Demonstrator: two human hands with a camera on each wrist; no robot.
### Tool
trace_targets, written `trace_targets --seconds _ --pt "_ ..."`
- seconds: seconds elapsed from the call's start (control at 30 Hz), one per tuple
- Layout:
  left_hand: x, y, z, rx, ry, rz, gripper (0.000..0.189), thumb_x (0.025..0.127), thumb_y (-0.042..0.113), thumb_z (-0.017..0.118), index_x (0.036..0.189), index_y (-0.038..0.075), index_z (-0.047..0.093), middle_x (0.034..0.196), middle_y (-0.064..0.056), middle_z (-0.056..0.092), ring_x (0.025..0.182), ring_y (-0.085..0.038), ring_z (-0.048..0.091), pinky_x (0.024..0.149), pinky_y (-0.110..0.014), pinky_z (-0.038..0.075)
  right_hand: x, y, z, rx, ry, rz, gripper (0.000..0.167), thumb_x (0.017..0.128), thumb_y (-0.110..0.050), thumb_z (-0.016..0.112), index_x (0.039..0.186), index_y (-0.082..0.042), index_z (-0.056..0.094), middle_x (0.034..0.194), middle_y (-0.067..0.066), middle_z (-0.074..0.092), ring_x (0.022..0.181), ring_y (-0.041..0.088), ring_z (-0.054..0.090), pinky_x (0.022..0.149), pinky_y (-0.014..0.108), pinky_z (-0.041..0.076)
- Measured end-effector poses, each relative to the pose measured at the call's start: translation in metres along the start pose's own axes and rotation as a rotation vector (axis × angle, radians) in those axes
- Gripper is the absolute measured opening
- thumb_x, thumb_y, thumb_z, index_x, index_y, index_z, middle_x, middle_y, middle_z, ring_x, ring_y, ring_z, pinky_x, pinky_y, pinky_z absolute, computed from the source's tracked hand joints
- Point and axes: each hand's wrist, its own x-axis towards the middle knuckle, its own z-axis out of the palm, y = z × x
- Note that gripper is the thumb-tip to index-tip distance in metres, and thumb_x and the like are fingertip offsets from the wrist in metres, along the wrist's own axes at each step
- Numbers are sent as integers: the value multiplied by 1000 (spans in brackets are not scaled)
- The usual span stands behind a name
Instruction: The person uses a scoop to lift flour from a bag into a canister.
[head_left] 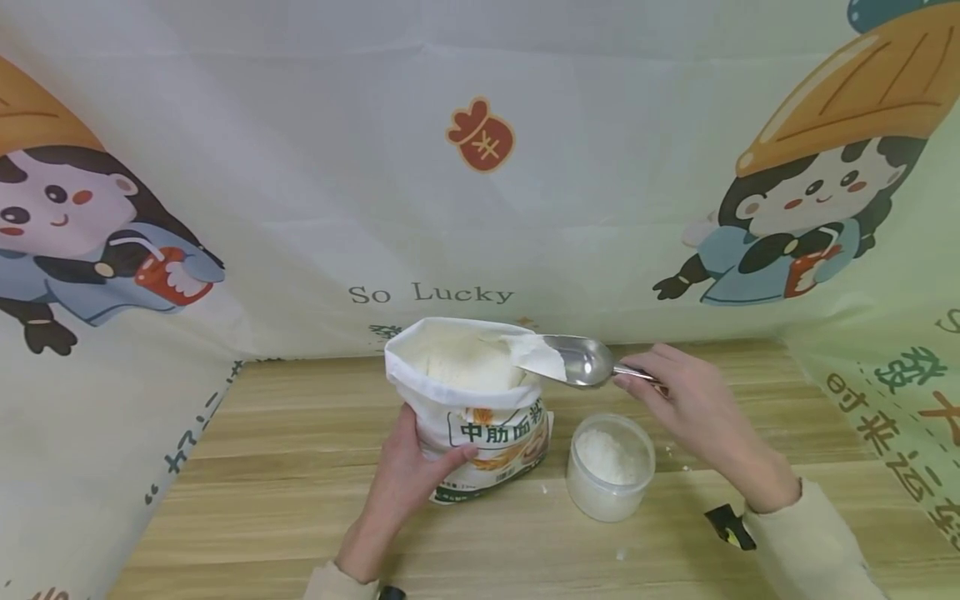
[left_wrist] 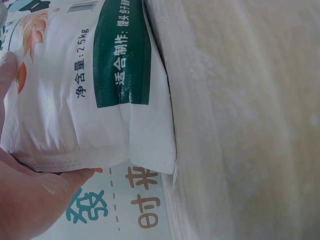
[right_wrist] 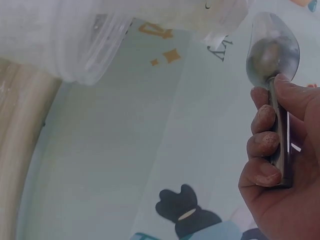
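Observation:
An open white bag of flour with a rolled-down rim stands upright on the table. My left hand grips its near left side, thumb across the printed front and the other fingers behind it; the left wrist view shows the bag's lower part against the palm. In my right hand is a metal scoop, its handle wrapped by the fingers. The scoop's tip, with white flour on it, lies over the bag's right rim. Pale flour fills the bag almost to the top.
Right of the bag stands a clear round tub, lidless, with white powder inside. Small white specks dot the wooden table around the tub. Printed cloth hangs behind and along both sides. A small black piece lies by the right sleeve.

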Motion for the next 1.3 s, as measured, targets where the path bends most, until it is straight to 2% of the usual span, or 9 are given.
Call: trace_targets --seconds 0.17,0.43,0.67,0.87,1.0,1.13,1.23,1.3 --pt "0 0 0 -8 -1 7 88 77 29 94 145 6 43 131 -14 64 119 -32 62 104 -53 49 -10 7 -6 19 2 16 14 90 -10 78 105 -11 77 83 -10 60 68 3 48 57 24 44" --pt "1 0 -1 -1 6 5 88 76 28 94 144 6 43 128 -13 65 118 -31 63 104 -53 49 -28 21 -18 4 2 35 15 91 -9 78 105 -13 76 80 -14 54 68 1 46 56 24 42" --pt "1 0 -1 9 11 12 88 76 28 94 144 6 44 128 -13 65 118 -31 63 104 -52 49 -45 31 -22 -31 23 21 14 89 -8 79 103 -13 77 84 -13 62 68 -2 50 56 24 47" --pt "1 0 -1 11 6 12 87 76 28 94 144 6 44 127 -13 65 117 -31 63 103 -53 50 -60 39 -31 -68 -26 35 13 89 -9 79 101 -14 77 85 -11 65 69 -3 52 56 24 50" --pt "1 0 -1 17 6 11 87 76 28 94 144 6 44 127 -13 65 116 -31 63 103 -53 50 -68 46 -36 -103 -69 -6 17 85 -11 82 101 -16 78 82 -16 61 68 -4 47 54 23 45" --pt "1 0 -1 10 4 9 88 76 27 94 144 6 44 128 -13 65 117 -31 63 104 -53 50 -74 51 -39 -147 -106 -56 19 84 -16 83 102 -18 79 81 -20 55 69 -5 43 54 24 43" --pt "1 1 -1 2 1 9 88 75 26 95 144 5 44 129 -13 64 117 -32 63 104 -53 49 -77 53 -40 -182 -116 -92 15 92 -29 78 101 -18 78 82 -19 57 70 -4 45 55 25 45" --pt "1 1 -1 -1 1 11 88 75 25 95 144 5 44 129 -14 64 117 -32 63 104 -52 49 -77 54 -40 -199 -117 -109 24 97 -40 70 100 -18 78 82 -18 58 70 -4 46 54 24 46"
